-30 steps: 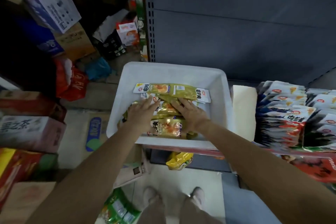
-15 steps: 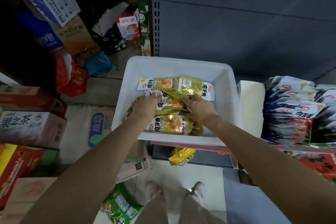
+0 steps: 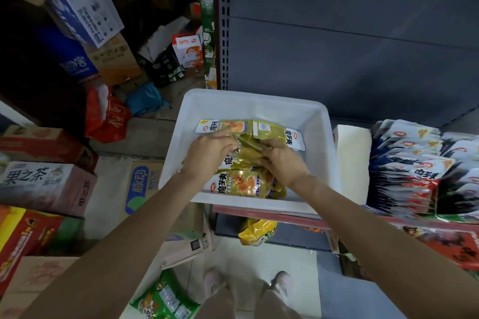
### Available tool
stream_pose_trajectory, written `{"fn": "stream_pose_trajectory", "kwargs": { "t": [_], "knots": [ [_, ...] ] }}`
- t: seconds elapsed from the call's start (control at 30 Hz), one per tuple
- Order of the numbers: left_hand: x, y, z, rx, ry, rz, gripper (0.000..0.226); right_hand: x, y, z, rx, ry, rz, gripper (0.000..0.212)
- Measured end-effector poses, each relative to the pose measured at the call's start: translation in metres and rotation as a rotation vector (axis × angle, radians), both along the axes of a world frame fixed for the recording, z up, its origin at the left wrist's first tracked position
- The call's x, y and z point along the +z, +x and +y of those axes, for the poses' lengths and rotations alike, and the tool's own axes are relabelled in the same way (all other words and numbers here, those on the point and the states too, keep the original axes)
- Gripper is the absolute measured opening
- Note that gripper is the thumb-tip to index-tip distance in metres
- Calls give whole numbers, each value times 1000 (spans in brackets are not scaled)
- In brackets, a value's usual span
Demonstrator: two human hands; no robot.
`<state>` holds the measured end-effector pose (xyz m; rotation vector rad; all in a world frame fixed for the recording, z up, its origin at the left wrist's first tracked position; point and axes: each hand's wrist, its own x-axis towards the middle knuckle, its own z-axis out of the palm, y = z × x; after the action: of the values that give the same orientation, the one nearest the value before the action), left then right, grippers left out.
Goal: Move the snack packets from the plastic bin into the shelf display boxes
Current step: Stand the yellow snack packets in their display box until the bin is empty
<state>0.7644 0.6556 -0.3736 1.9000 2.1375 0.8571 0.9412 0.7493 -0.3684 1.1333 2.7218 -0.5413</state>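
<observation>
A white plastic bin point(image 3: 259, 103) sits on the shelf edge in front of me. Inside lie several yellow-green snack packets point(image 3: 246, 184); two more packets point(image 3: 282, 132) lie at the bin's far side. Both my hands are down in the bin on the pile. My left hand point(image 3: 207, 155) curls its fingers around the left side of the middle packets. My right hand point(image 3: 282, 163) grips the same bunch from the right. To the right, a shelf display box point(image 3: 409, 171) holds upright rows of white, blue and red packets.
A white divider panel point(image 3: 352, 163) stands between bin and display box. Cartons point(image 3: 46, 186) are stacked at the left, with a red bag point(image 3: 106, 116) behind. A yellow packet point(image 3: 256, 233) lies on the lower shelf, and a green packet point(image 3: 163, 298) lies on the floor near my feet.
Both hands have slid farther into the bin and closed in on the middle packets, bunching them together. The view has shifted slightly.
</observation>
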Motion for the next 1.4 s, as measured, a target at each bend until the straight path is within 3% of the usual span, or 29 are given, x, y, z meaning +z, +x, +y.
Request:
{"fn": "stream_pose_trajectory", "kwargs": {
  "t": [0.13, 0.23, 0.33, 0.4, 0.47, 0.53, 0.6, 0.7, 0.8, 0.93, 1.1, 1.23, 1.4],
  "knots": [
    [22, 4, 3, 159, 89, -283, 31, 9, -1, -4, -200, -84, 240, 26],
    [43, 21, 12, 408, -76, -533, 59, 22, 3, -6, -291, -129, 431, 25],
    [60, 47, 22, 313, -238, -991, 39, 35, 10, -8, -80, 37, 385, 48],
    [67, 62, 29, 280, -226, -1175, 25, 39, 17, -9, 64, -50, 384, 58],
    [68, 71, 39, 299, -153, -1056, 14, 47, 30, -1, 72, -257, 479, 73],
    [68, 78, 46, 265, -158, -962, 19, 58, 48, 12, -90, -340, 592, 70],
    [72, 90, 52, 134, -210, -936, 18, 69, 69, 26, -278, -300, 709, 62],
    [85, 119, 65, -65, -284, -939, 13, 85, 98, 46, -340, -335, 915, 54],
    [88, 148, 88, -72, -199, -839, 13, 101, 128, 64, -359, -264, 953, 30],
    [87, 172, 119, -21, -81, -747, 14, 111, 165, 86, -490, -91, 972, 24],
    [82, 189, 145, -20, -106, -705, 22, 107, 181, 107, -511, 75, 785, 9],
    [81, 195, 153, 17, -89, -652, 23, 98, 180, 116, -367, 174, 571, 7],
    [85, 198, 157, 28, -58, -485, 15, 96, 182, 126, -331, 161, 480, 3]
  ]
}}
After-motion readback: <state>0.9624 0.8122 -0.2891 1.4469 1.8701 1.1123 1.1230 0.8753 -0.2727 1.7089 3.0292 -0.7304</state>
